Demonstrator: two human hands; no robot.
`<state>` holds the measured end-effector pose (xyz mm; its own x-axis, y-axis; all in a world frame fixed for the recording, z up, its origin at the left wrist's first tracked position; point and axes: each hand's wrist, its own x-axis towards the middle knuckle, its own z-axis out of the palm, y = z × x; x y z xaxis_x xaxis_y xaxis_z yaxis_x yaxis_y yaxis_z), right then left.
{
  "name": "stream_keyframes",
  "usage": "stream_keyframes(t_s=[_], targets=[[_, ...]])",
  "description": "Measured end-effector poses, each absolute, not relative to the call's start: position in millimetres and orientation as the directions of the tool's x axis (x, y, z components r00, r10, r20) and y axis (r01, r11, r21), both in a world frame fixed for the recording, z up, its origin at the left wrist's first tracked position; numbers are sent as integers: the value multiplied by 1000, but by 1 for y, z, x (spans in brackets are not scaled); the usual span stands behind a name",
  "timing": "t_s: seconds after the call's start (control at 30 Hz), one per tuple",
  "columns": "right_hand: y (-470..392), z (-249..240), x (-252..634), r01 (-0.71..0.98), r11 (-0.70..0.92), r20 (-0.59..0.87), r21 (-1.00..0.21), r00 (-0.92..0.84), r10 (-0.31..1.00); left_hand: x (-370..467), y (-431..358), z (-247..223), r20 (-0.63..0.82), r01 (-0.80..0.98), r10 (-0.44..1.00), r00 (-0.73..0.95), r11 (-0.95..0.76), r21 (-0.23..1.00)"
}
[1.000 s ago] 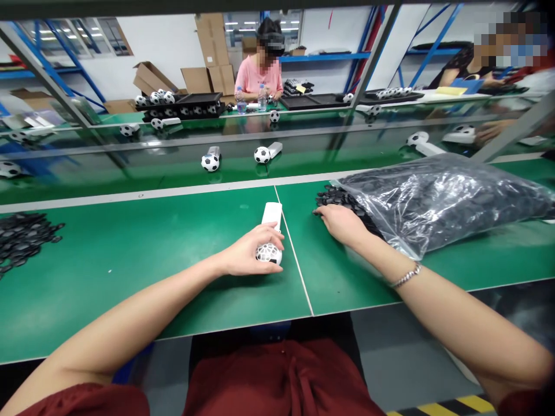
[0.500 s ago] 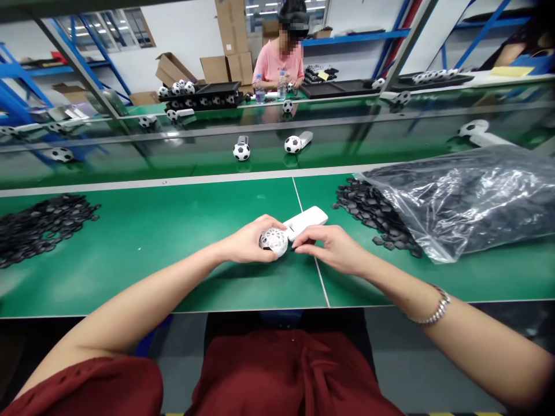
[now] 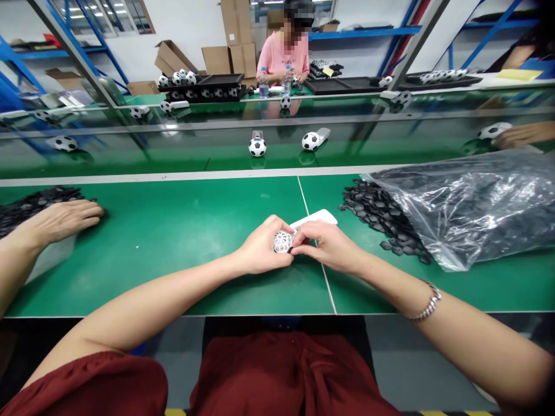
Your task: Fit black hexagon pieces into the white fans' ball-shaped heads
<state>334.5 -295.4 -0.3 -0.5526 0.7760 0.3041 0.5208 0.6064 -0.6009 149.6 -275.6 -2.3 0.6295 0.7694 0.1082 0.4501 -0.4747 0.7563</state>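
Observation:
My left hand (image 3: 265, 247) is closed around a white openwork ball (image 3: 282, 241) that has a long white handle (image 3: 318, 218) joined to it. The handle points away to the upper right. At the ball's lower right side, the thumb and fingers of my right hand (image 3: 323, 245) pinch a small black piece (image 3: 290, 250) against the lattice. Most of that piece is hidden by the fingertips. A pile of flat black pieces (image 3: 377, 214) lies to the right of my hands, partly under a clear plastic bag (image 3: 481, 202).
A co-worker's hand (image 3: 71, 219) rests at another black pile (image 3: 39, 202) on the left. Beyond the bench edge, a belt carries soccer-ball pieces with handles (image 3: 312, 141). Another hand (image 3: 526, 136) touches one at far right. Across it sits a person in pink (image 3: 284, 58).
My right hand has brought the black piece against the ball, and the ball has turned slightly. A co-worker's hand has come in at left, another at far right. Balls on the belt have shifted right.

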Motion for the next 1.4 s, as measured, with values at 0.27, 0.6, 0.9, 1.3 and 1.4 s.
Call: stream_keyframes(t_s=[0.27, 0.6, 0.9, 1.3, 1.4], targets=[[-288, -7, 338, 582, 579, 271, -571, -532, 802, 153, -278, -2, 108, 471, 773, 625, -484, 738], [-285, -8, 337, 539, 557, 241, -631, -546, 802, 148, -275, -2, 99, 459, 756, 648, -490, 741], [-286, -4, 338, 533, 577, 237, -619, -574, 784, 146, -275, 1, 88, 438, 730, 678, -498, 748], [-286, -6, 337, 542, 600, 258, -588, -578, 775, 152, -277, 1, 129, 465, 750, 649, -525, 713], [-288, -8, 336, 547, 614, 285, -569, -569, 771, 151, -273, 1, 129, 464, 731, 670, -548, 696]])
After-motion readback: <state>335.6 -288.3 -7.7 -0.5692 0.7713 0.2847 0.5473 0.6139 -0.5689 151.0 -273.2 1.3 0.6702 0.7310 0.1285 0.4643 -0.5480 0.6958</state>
